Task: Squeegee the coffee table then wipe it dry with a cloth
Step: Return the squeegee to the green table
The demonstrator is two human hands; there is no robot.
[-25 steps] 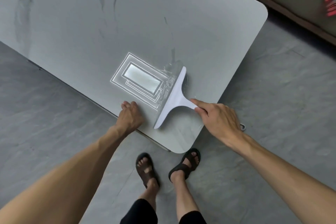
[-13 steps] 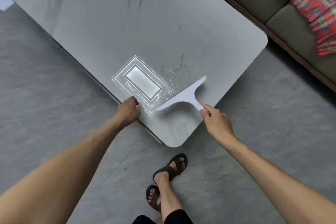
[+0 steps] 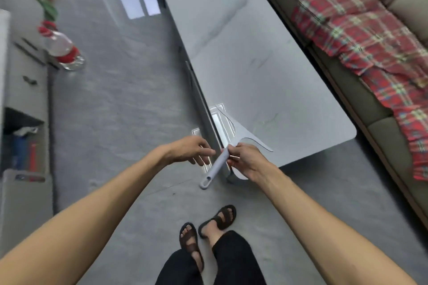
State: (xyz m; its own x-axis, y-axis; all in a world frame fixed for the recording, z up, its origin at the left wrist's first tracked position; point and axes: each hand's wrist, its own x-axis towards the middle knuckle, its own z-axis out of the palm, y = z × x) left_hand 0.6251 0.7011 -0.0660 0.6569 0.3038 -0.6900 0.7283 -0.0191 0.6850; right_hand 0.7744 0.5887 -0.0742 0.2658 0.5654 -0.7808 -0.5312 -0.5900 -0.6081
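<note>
Squeegee in the air over the near left corner of the coffee table. My right hand grasps the handle near its upper end, fingers curled round it. Blade end points away over the table; loop end hangs down toward the floor. My left hand sits just beside the handle, fingers loose and stretched toward it, holding nothing. I cannot tell whether they touch it. Table runs away from me alongside the sofa, where a red plaid cloth lies spread. 1 bottle with a red cap stands on the floor, far left.
</note>
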